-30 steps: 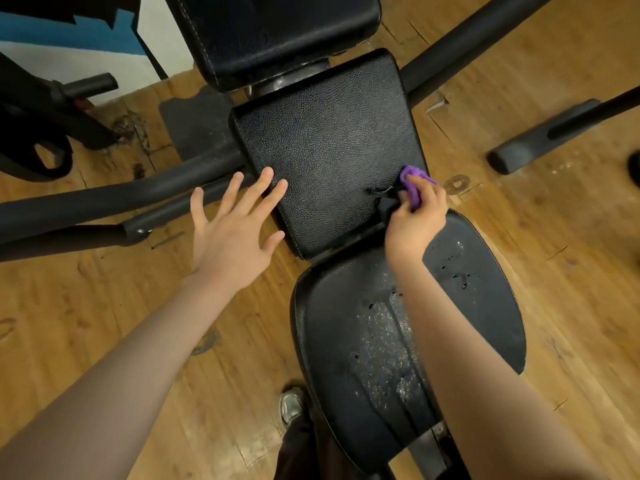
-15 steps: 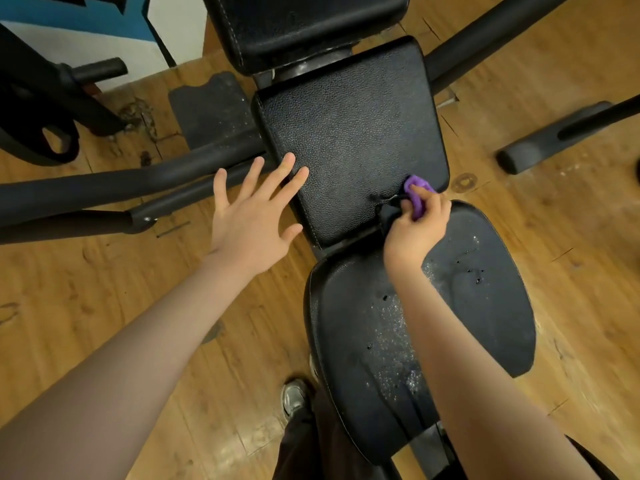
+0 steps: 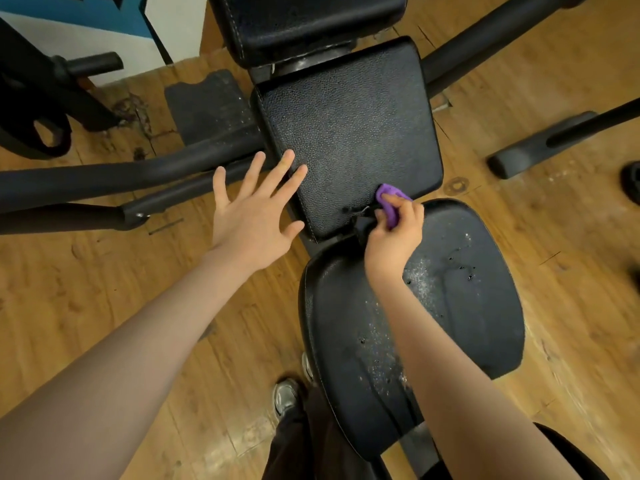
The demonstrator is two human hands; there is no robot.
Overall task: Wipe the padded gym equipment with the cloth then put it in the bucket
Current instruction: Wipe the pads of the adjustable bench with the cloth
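The right hand [image 3: 393,233] grips a purple cloth [image 3: 390,202] bunched under its curled fingers, pressing it on the near edge of the back pad [image 3: 349,133], just above the seat [image 3: 467,306]. The left hand [image 3: 252,216] is spread wide, fingertips reaching the pad's left edge.

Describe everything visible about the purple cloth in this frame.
The purple cloth is small, soft-looking and bunched into a wad, mostly hidden inside the right hand, whose curled fingers pinch it. Only a rounded purple fold shows above the fingers. It is pressed against the near edge of the black textured middle pad, just above the seat pad.
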